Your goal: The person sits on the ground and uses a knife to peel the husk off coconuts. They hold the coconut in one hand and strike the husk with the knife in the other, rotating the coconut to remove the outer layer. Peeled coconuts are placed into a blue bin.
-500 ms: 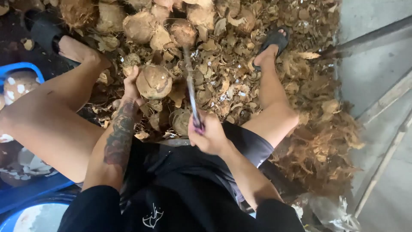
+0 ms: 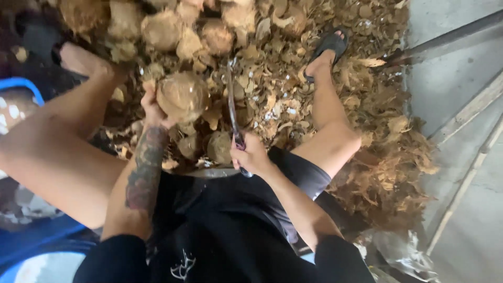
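My left hand (image 2: 152, 107) grips a brown husked coconut (image 2: 183, 95) and holds it up between my knees. My right hand (image 2: 250, 155) is closed on the handle of a long knife (image 2: 231, 102), whose blade points away from me just right of the coconut. Blade and coconut are close together; I cannot tell whether they touch. I sit with legs spread, my right foot in a black sandal (image 2: 329, 46).
A heap of whole coconuts (image 2: 162, 29) lies ahead, ringed by husk scraps (image 2: 387, 157). A blue tub (image 2: 21, 89) stands at the left. A metal bowl rim (image 2: 209, 172) shows near my lap. Bare concrete floor (image 2: 461, 105) is on the right.
The view has shifted and blurred. The coconut in my left hand sits a little higher and nearer the blade; my right hand keeps its grip on the knife.
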